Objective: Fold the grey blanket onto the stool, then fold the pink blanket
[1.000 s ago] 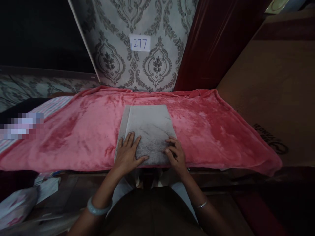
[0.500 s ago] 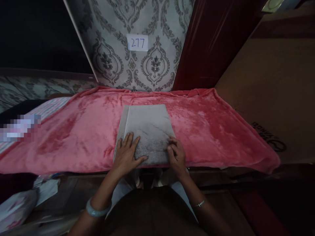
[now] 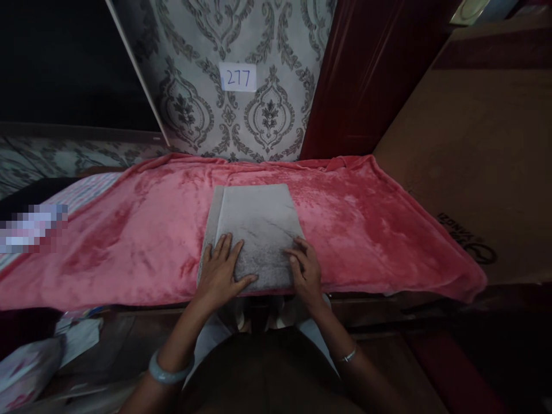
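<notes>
A flat grey rectangular thing with a plush-looking surface lies on the pink blanket. A straight light line runs along its left side, and dark streaks mark its lower half. Whether it is a folded towel or a cloth-covered book, I cannot tell. My left hand rests flat on its lower left part, fingers spread and thumb pointing right. At the lower right edge is my right hand, with loosely bent fingers apart and the index finger reaching over the grey surface. Nothing shows between those fingers.
A dark screen stands at the back left, before patterned wallpaper with a card reading 277. To the right are a dark red panel and a large brown cardboard box. Plastic bags lie at lower left.
My right hand has shifted slightly inward, its index finger now stretched further left over the grey thing. My left hand stays in place; the view has moved a little.
</notes>
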`<action>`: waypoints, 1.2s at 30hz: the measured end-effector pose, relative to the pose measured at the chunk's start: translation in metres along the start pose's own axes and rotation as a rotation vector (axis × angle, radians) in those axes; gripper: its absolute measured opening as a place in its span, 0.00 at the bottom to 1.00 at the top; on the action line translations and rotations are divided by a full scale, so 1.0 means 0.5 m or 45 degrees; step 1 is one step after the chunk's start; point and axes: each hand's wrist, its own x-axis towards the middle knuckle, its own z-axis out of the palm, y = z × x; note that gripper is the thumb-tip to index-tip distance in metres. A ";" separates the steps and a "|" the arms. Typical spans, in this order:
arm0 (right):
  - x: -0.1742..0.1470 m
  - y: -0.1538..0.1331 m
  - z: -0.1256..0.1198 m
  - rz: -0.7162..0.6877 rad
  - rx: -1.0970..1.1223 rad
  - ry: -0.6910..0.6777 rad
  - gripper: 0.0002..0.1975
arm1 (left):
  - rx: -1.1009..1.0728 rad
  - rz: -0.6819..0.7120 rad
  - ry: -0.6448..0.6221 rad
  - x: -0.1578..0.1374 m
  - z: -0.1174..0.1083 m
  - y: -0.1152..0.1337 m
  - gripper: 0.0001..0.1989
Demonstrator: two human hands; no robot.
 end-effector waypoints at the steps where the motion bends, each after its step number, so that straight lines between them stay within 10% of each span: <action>1: 0.000 0.002 0.004 -0.005 -0.028 -0.015 0.15 | 0.001 -0.003 -0.005 0.000 -0.001 0.000 0.44; 36: 0.023 0.006 0.009 -0.137 -0.120 -0.261 0.15 | -0.009 -0.016 -0.010 -0.001 -0.003 0.002 0.44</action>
